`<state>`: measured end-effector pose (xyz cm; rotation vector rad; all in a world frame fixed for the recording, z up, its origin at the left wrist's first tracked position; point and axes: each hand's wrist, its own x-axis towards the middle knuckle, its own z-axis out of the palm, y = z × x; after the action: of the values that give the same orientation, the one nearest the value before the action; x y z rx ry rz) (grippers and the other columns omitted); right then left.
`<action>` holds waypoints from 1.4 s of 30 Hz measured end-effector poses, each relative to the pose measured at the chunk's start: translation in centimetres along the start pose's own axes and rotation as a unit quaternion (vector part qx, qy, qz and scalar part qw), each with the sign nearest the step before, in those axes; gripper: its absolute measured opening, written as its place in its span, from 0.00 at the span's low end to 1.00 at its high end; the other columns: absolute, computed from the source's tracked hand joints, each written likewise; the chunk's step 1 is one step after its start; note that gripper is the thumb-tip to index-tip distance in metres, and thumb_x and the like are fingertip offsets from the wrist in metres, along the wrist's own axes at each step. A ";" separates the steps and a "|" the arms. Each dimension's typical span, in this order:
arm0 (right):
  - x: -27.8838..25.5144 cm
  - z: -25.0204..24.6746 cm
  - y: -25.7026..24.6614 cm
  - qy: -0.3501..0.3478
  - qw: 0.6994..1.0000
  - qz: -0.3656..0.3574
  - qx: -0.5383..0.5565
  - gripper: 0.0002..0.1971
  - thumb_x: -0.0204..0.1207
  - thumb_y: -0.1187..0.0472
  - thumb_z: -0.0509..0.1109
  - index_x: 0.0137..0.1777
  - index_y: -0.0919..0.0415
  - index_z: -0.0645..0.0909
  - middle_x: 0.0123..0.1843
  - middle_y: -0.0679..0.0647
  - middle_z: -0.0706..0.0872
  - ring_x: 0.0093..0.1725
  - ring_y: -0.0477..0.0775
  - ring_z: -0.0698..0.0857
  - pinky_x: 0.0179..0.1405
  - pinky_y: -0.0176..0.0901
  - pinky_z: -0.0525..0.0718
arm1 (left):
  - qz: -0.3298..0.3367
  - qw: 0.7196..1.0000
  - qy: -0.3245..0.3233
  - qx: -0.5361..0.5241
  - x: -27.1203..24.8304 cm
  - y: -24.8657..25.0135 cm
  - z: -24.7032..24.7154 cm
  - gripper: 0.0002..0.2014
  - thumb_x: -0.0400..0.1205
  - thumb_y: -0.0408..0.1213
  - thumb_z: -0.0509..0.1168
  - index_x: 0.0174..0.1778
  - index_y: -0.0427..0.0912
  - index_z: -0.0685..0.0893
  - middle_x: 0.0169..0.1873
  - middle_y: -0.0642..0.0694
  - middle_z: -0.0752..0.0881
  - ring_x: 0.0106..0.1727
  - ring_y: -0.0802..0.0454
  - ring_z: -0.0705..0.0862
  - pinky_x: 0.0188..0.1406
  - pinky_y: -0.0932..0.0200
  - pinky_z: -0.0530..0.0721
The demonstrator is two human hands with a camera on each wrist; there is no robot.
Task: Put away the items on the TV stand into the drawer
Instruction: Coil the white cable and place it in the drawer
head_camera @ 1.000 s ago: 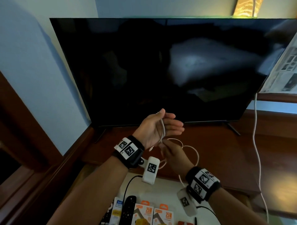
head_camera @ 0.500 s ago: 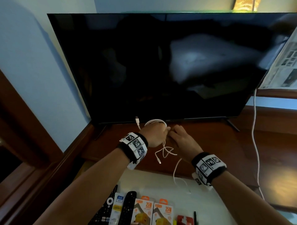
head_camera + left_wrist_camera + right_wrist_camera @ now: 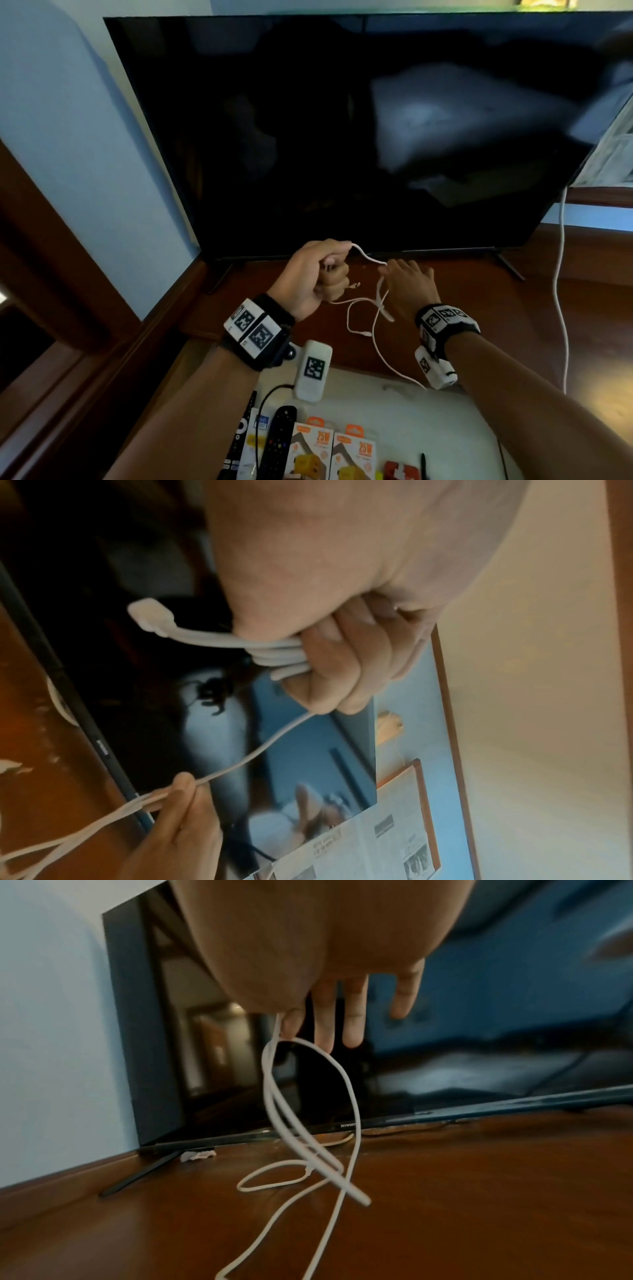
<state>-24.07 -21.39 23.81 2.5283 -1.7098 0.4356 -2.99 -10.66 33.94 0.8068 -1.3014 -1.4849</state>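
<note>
A thin white cable [image 3: 368, 308] is wound in several coils [image 3: 277, 653] inside my left hand [image 3: 329, 274], which grips them in a fist above the wooden TV stand [image 3: 496, 308]. From the fist a strand runs right to my right hand [image 3: 387, 267], which pinches it between thumb and forefinger [image 3: 284, 1023] while the other fingers stay straight. Below that pinch the cable [image 3: 308, 1137] hangs in loose loops onto the stand and trails toward the open drawer [image 3: 411, 401]. One plug end [image 3: 147, 612] sticks out of the left fist.
The big black TV [image 3: 342, 137] stands close behind both hands. In the white-lined drawer lie remotes [image 3: 277, 442], two orange charger boxes [image 3: 335, 452], a red item [image 3: 400, 471]. Another white cord [image 3: 560, 291] hangs down at the right. A small paper scrap [image 3: 198, 1155] lies by the TV foot.
My left hand went from open palm to a fist round the coils. The right hand has moved right, drawing a strand of cable out from the fist.
</note>
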 end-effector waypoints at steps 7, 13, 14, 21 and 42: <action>0.4 1.1 0.0 -0.010 0.999 -0.004 0.038 0.18 0.90 0.47 0.51 0.64 0.54 0.79 0.62 0.50 0.80 0.63 0.54 0.77 0.66 0.56 0.75 | 0.063 0.978 0.037 -0.196 -0.9 0.2 -0.2 0.23 0.91 0.39 0.52 0.26 0.49 0.67 0.19 0.53 0.55 0.19 0.56 0.51 0.21 0.57 0.51; -1.1 1.6 0.7 -0.061 0.997 0.020 0.041 0.16 0.89 0.50 0.53 0.59 0.55 0.81 0.61 0.51 0.78 0.61 0.53 0.74 0.62 0.54 0.75 | 0.029 0.956 0.288 0.050 1.2 -3.3 -2.0 0.24 0.90 0.37 0.62 0.27 0.48 0.64 0.19 0.52 0.60 0.18 0.55 0.57 0.22 0.57 0.54; -1.1 1.2 0.4 -0.051 0.998 0.007 0.028 0.16 0.89 0.50 0.53 0.58 0.56 0.81 0.60 0.52 0.78 0.60 0.54 0.74 0.63 0.55 0.75 | 0.015 0.947 0.298 0.121 1.6 -4.6 -2.3 0.24 0.87 0.37 0.67 0.27 0.47 0.65 0.19 0.51 0.62 0.17 0.55 0.60 0.22 0.58 0.59; -0.6 -0.9 -1.8 -0.028 0.996 -0.079 -0.018 0.15 0.85 0.55 0.61 0.69 0.52 0.78 0.64 0.53 0.77 0.63 0.59 0.74 0.67 0.61 0.71 | -0.015 0.933 0.189 0.306 6.1 -8.6 0.1 0.10 0.77 0.48 0.80 0.43 0.44 0.96 0.39 0.52 0.95 0.45 0.62 0.92 0.52 0.59 0.89; 0.4 -1.0 3.8 -0.053 0.994 0.009 0.097 0.08 0.85 0.64 0.63 0.59 0.51 0.79 0.51 0.46 0.75 0.53 0.54 0.82 0.61 0.58 0.83 | 0.070 0.878 0.252 0.402 6.1 -5.4 -4.2 0.26 0.88 0.42 0.67 0.25 0.45 0.68 0.16 0.52 0.64 0.17 0.54 0.64 0.25 0.56 0.69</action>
<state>-27.61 -22.96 24.48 2.7178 -1.8107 0.4993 -2.30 -18.06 28.48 1.4738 -1.5093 -0.4984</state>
